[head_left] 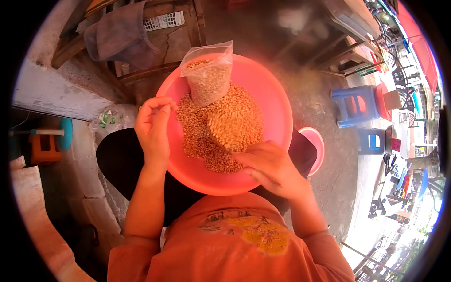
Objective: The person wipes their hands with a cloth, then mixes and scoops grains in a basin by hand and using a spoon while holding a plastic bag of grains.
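Note:
A pink plastic basin (275, 108) rests on my lap, with a heap of light brown grains (197, 141) in it. My right hand (277, 169) grips a scoop (230, 151) over the heap. Blurred grains fill the scoop and hide most of it. At the basin's left rim is my left hand (155, 124), its fingers curled and the thumb close to the index finger. Whatever it may pinch is too small to make out. Standing open-topped on the grains at the basin's far side is a clear plastic bag (209, 82) holding more grains.
Beyond the basin stands a wooden chair (190, 23) with a grey cloth (122, 35) over it. A second pink basin (314, 148) sits on the floor to the right. Farther right are blue stools (350, 105). A low white wall (66, 91) runs along the left.

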Action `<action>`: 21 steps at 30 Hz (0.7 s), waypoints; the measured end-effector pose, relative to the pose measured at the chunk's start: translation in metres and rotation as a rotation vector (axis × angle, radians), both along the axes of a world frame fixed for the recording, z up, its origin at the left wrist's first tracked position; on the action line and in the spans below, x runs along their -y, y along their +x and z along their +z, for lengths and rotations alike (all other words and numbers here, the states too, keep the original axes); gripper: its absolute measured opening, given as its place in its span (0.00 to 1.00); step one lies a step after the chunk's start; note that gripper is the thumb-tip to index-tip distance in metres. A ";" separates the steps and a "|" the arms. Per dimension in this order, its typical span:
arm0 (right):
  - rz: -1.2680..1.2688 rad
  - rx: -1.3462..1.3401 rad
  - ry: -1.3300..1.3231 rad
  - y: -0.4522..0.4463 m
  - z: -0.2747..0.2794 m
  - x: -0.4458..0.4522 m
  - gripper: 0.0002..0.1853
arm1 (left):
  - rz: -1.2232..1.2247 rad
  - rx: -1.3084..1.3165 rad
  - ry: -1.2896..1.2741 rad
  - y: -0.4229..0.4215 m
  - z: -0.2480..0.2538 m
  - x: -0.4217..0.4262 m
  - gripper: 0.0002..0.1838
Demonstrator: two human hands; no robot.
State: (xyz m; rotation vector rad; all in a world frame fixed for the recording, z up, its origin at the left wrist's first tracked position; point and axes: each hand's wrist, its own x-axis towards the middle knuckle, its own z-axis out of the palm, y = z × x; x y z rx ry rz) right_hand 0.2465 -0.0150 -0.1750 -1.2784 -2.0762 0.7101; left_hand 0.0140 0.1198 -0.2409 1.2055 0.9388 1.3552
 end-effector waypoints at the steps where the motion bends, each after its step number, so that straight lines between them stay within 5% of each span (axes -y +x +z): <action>1: -0.007 -0.024 0.001 0.003 0.007 0.002 0.17 | -0.004 0.005 -0.004 0.000 0.000 0.000 0.06; 12: 0.085 -0.268 -0.405 0.014 -0.007 0.014 0.12 | -0.058 -0.033 0.021 0.001 -0.002 -0.001 0.07; 21: -0.074 -0.357 -0.262 0.042 0.022 0.009 0.10 | -0.173 -0.107 -0.080 0.008 -0.004 -0.001 0.08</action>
